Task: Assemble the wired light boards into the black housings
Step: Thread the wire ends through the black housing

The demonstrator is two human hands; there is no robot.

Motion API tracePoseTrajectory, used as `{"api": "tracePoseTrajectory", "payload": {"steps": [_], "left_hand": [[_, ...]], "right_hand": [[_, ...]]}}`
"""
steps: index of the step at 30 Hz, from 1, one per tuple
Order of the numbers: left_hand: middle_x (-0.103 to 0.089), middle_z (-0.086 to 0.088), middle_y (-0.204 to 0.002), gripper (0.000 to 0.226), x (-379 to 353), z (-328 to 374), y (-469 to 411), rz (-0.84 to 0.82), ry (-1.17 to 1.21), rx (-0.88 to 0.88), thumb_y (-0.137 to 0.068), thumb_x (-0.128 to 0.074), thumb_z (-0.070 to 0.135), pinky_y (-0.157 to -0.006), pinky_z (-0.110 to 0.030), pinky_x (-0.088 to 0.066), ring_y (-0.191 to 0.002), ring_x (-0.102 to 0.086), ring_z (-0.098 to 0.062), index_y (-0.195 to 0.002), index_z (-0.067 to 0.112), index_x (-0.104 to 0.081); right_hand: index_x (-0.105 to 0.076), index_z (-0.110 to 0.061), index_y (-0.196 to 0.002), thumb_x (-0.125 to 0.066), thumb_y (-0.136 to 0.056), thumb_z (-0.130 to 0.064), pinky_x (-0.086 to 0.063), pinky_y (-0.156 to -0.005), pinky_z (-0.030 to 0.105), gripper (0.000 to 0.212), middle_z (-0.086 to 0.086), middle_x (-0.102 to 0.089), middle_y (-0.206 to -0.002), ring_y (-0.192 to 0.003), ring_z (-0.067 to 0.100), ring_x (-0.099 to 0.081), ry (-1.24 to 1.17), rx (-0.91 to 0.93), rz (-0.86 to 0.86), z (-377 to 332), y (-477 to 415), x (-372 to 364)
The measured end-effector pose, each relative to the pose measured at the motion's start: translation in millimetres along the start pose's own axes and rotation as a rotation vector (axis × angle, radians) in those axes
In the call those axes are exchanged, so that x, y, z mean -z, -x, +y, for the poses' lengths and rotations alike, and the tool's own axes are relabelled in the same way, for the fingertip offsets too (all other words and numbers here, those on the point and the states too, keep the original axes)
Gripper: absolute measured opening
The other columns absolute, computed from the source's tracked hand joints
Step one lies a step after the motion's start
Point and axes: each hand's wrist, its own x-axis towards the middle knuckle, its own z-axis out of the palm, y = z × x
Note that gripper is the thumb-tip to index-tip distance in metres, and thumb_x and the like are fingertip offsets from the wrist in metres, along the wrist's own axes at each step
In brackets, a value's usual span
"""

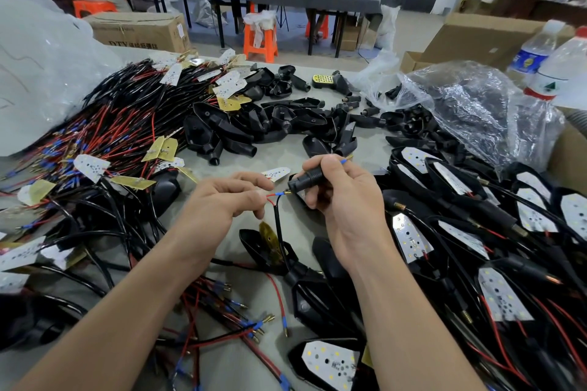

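My right hand [344, 192] grips a black housing [306, 180] by its ribbed stem, the stem's open end pointing left. My left hand [222, 201] pinches the red and black wires [277, 200] of a light board; their blue-sleeved tip sits right at the stem's mouth. A white light board [275, 173] shows just behind my left fingers. Another blue wire tip sticks out past my right thumb. Empty black housings [270, 124] lie heaped in the middle of the table. Wired boards [127, 124] are piled on the left. Assembled units [476, 232] fill the right side.
Clear plastic bags [460, 105] and two water bottles [552, 67] stand at the right back. Loose wire ends [241, 320] lie between my forearms. Cardboard boxes [139, 32], orange stools and people at a long table are beyond the bench.
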Motion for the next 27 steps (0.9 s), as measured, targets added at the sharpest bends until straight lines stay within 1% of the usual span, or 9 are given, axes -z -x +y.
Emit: {"api": "tracePoseTrajectory", "payload": {"steps": [3, 6, 8, 10, 12, 14, 19, 24, 27], "left_hand": [[-0.074, 0.002, -0.104, 0.022, 1.3, -1.5, -0.7, 0.002, -0.003, -0.014, -0.07, -0.067, 0.021, -0.093, -0.039, -0.035, -0.098, -0.058, -0.016, -0.051, 0.012, -0.068], [-0.075, 0.004, -0.105, 0.022, 2.4, -3.1, -0.9, 0.001, -0.009, -0.023, -0.071, -0.067, 0.022, -0.089, -0.038, -0.035, -0.099, -0.057, -0.02, -0.051, 0.013, -0.069], [-0.075, 0.005, -0.103, 0.021, 3.0, -3.8, -1.2, 0.007, -0.004, -0.028, -0.07, -0.068, 0.023, -0.088, -0.038, -0.035, -0.099, -0.057, -0.025, -0.051, 0.013, -0.069], [-0.075, 0.004, -0.104, 0.02, 3.6, -3.2, -1.2, 0.011, 0.015, -0.036, -0.066, -0.072, 0.027, -0.096, -0.041, -0.038, -0.107, -0.058, -0.033, -0.052, 0.013, -0.07], [-0.075, 0.003, -0.104, 0.022, 4.8, -2.4, -1.5, 0.011, 0.027, -0.047, -0.061, -0.074, 0.033, -0.098, -0.042, -0.038, -0.103, -0.059, -0.025, -0.052, 0.013, -0.07], [-0.075, 0.004, -0.104, 0.02, 5.3, -2.0, -1.7, 0.008, 0.02, -0.046, -0.065, -0.073, 0.027, -0.092, -0.039, -0.035, -0.097, -0.058, -0.015, -0.052, 0.013, -0.07], [-0.074, 0.004, -0.102, 0.021, 2.5, -3.5, -1.1, 0.033, -0.065, -0.049, -0.07, -0.069, 0.023, -0.094, -0.032, -0.039, -0.096, -0.064, -0.005, -0.051, 0.014, -0.07], [-0.073, 0.006, -0.095, 0.033, 1.1, -5.2, -1.0, 0.048, -0.107, -0.104, -0.082, -0.076, 0.003, -0.088, -0.029, -0.043, -0.091, -0.065, -0.008, -0.052, 0.016, -0.073], [-0.073, 0.011, -0.091, 0.016, -3.8, -5.4, 2.2, 0.107, -0.264, -0.183, -0.073, -0.075, 0.02, -0.079, -0.047, -0.05, -0.084, -0.064, -0.025, -0.057, 0.021, -0.076]], "right_hand": [[-0.073, -0.02, -0.068, -0.046, -0.106, -0.013, -0.035, -0.057, 0.032, 0.047, 0.011, -0.056, -0.06, -0.048, 0.016, -0.045, 0.012, 0.008, 0.005, 0.3, 0.0, 0.3], [-0.074, -0.022, -0.068, -0.046, -0.106, -0.014, -0.036, -0.059, 0.033, 0.048, 0.019, -0.057, -0.066, -0.048, 0.016, -0.045, 0.028, 0.007, 0.0, -0.2, -0.1, 1.0], [-0.075, -0.023, -0.067, -0.047, -0.106, -0.014, -0.036, -0.06, 0.033, 0.048, 0.017, -0.058, -0.066, -0.049, 0.016, -0.045, 0.042, 0.009, -0.001, -0.2, -0.2, 1.0], [-0.074, -0.022, -0.067, -0.048, -0.106, -0.014, -0.037, -0.06, 0.033, 0.047, 0.011, -0.06, -0.063, -0.049, 0.016, -0.045, 0.053, 0.01, -0.003, -0.4, 0.0, 0.8], [-0.074, -0.022, -0.068, -0.048, -0.106, -0.015, -0.037, -0.059, 0.032, 0.047, 0.008, -0.061, -0.061, -0.049, 0.015, -0.045, 0.065, 0.01, -0.007, -0.9, 0.7, 0.9], [-0.074, -0.022, -0.068, -0.048, -0.106, -0.015, -0.036, -0.058, 0.032, 0.046, 0.008, -0.062, -0.061, -0.049, 0.016, -0.046, 0.07, 0.014, -0.014, -1.6, 1.0, 0.7], [-0.074, -0.021, -0.07, -0.047, -0.106, -0.013, -0.044, -0.055, 0.025, 0.045, 0.006, -0.067, -0.067, -0.05, 0.014, -0.051, 0.004, 0.01, -0.081, -3.7, 1.7, -1.0], [-0.074, -0.018, -0.075, -0.046, -0.107, -0.015, -0.048, -0.056, 0.023, 0.043, 0.005, -0.07, -0.072, -0.052, 0.013, -0.054, -0.013, -0.007, -0.113, -5.2, 1.9, 0.6], [-0.071, -0.014, -0.078, -0.046, -0.107, -0.013, -0.048, -0.055, 0.023, 0.038, 0.004, -0.069, -0.069, -0.052, 0.013, -0.055, 0.004, 0.006, -0.095, -4.7, 2.4, -0.3]]}}
